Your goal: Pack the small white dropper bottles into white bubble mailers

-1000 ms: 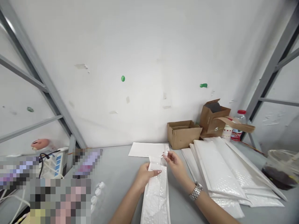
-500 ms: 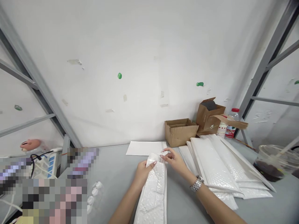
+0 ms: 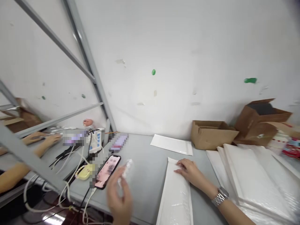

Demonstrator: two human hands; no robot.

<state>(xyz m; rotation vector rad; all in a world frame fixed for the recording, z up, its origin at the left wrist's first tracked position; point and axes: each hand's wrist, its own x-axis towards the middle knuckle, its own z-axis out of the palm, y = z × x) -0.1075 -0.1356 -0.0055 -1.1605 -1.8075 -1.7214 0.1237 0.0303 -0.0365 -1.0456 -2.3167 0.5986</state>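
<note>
My left hand (image 3: 119,195) is over the table's left side, its thumb and fingers closed around a small clear pack with white round pieces (image 3: 127,167). Motion smears that hand a little. A long white bubble mailer (image 3: 175,195) lies lengthwise in front of me. My right hand (image 3: 191,172), a metal watch on its wrist, grips the mailer near its top right edge. Farther back, a flat white mailer (image 3: 172,144) rests on the table near the wall.
At the right is a pile of white bubble mailers (image 3: 253,178). An open cardboard box (image 3: 212,136) and a brown box (image 3: 255,125) stand behind. Leftward are a phone (image 3: 107,172), a yellow case (image 3: 85,172), a power strip (image 3: 95,142), cables and another person's hands (image 3: 50,140).
The view has swung left. My left hand has let go of the mailer and moved left to the clear pack. My right hand stays at the mailer's top.
</note>
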